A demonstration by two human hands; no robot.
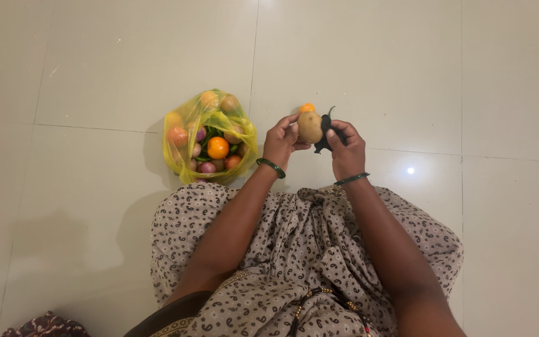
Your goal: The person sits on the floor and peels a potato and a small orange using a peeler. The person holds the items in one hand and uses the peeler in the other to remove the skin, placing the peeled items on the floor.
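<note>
At about ten o'clock from the person's lap, a yellow plastic bag [185, 156] sits open on the pale tiled floor [95, 75], filled with mixed produce: an orange fruit [218, 148] shows near its middle, with small purple onions [206, 167] at its six o'clock and reddish tomatoes [178, 135] at its nine o'clock. Just to the bag's three o'clock, the left hand [280, 142] is raised above the floor, its fingers curled closed around a brown potato [310, 126], which lies between the two hands at roughly twelve o'clock from the lap. A green bangle [271, 167] circles the left wrist. A small orange thing [307, 107] peeks out at the potato's twelve o'clock; whether it lies on the floor or is held, I cannot tell. At the potato's three o'clock, touching it, the right hand [349, 151] is closed on a dark peeler-like tool [326, 133], its exact kind unclear. A dark bangle [351, 179] sits on the right wrist. At six o'clock spreads the patterned grey-brown garment [301, 249] over the person's knees.
</note>
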